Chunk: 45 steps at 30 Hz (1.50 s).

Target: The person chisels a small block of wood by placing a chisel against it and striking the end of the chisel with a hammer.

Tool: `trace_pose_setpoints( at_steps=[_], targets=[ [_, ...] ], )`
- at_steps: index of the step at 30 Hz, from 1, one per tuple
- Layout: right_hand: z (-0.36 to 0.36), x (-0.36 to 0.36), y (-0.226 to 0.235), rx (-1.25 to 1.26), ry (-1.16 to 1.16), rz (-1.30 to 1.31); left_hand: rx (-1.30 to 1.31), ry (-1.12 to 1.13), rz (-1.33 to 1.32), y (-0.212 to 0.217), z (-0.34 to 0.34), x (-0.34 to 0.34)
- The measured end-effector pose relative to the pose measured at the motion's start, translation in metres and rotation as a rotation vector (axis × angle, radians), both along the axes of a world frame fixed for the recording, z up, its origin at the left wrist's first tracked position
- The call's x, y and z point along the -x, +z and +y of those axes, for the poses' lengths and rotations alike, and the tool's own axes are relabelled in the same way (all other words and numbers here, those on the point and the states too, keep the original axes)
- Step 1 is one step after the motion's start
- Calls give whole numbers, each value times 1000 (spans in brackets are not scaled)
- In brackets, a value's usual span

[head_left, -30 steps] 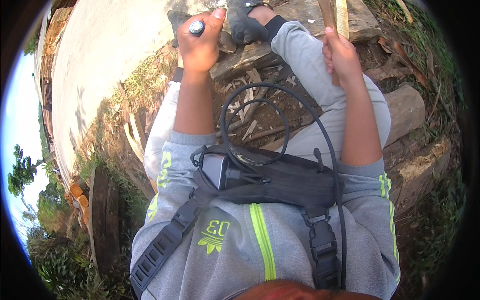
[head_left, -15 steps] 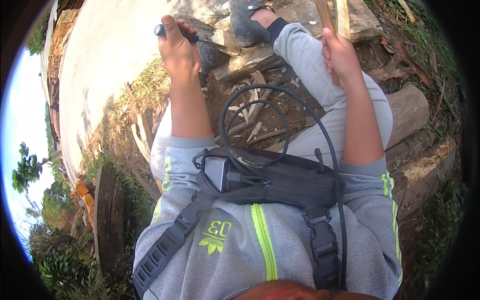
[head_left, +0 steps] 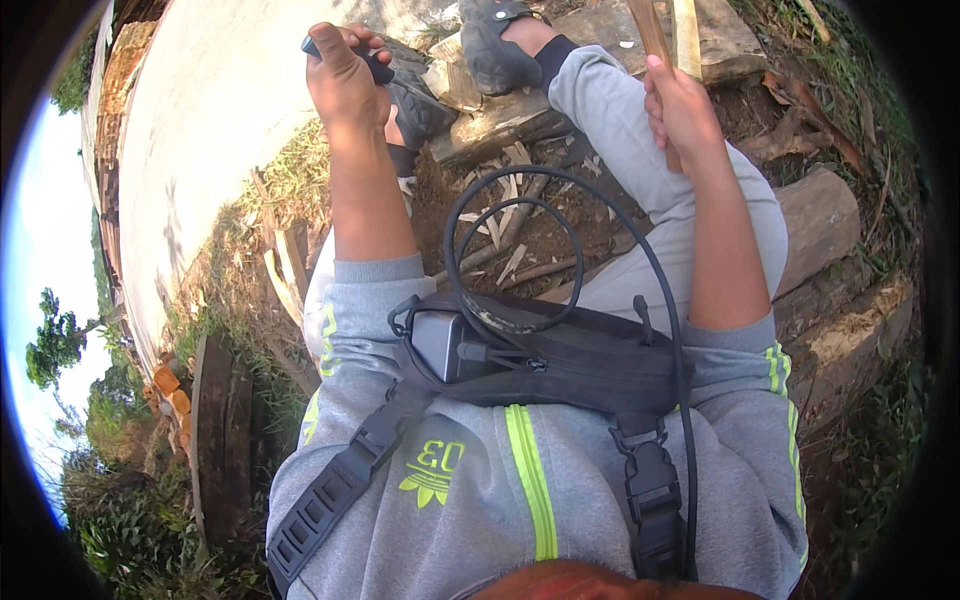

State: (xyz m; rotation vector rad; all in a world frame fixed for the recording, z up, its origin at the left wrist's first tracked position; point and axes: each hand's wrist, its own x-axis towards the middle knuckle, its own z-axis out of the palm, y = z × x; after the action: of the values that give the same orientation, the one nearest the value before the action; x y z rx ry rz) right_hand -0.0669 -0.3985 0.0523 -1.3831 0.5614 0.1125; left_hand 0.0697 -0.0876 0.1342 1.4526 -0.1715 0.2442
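My left hand (head_left: 345, 85) is closed round a dark-handled tool (head_left: 377, 68), its thumb laid along the top. The handle's end pokes out past the thumb; any blade is hard to make out now. My right hand (head_left: 685, 115), by my raised knee, grips a brown wooden stick (head_left: 653, 30) that points away from me. Beyond those fingers a pale strip of wood (head_left: 686, 40) shows beside the stick; whether I hold it too is unclear. Between my feet lies a split log (head_left: 500, 122), with a pale wood chunk (head_left: 452, 82) against it.
Wood shavings (head_left: 495, 228) litter the soil between my legs. A black cable (head_left: 640, 245) loops up from the pouch (head_left: 590, 355) at my chest. Thick logs (head_left: 815, 230) lie at the right, a flat wood slab (head_left: 725, 45) ahead, and a pale path (head_left: 220, 110) at the left.
My left hand has shifted slightly left and toward the top with the tool; the blade seen over the wood before no longer shows. My right hand and the stick stay nearly still.
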Motion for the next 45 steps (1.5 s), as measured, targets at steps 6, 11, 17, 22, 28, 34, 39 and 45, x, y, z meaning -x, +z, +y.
trace_pose_setpoints(
  at_steps=[6, 11, 17, 22, 28, 34, 39, 45],
  targets=[
    [1, 0, 1, -11, 4, 13, 126, 3, 179, 1, 10, 5],
    [1, 0, -2, -24, 9, -5, 116, -44, 30, 6, 8, 12],
    [2, 0, 0, -22, 9, 4, 122, -57, -14, 9, -1, 9],
    [1, 0, -4, -16, 10, -20, 96, -95, -43, 6, -1, 5],
    [2, 1, -3, -15, 8, -24, 74, -52, -60, 3, -5, 6],
    [3, 1, -4, -19, 10, -27, 63, -52, -57, -1, -6, 3],
    [4, 2, -5, -4, 14, -19, 142, -29, 9, -16, 5, -14],
    [10, 3, 0, 99, 11, 22, -7, -10, 14, -12, -10, -15]
  ],
)
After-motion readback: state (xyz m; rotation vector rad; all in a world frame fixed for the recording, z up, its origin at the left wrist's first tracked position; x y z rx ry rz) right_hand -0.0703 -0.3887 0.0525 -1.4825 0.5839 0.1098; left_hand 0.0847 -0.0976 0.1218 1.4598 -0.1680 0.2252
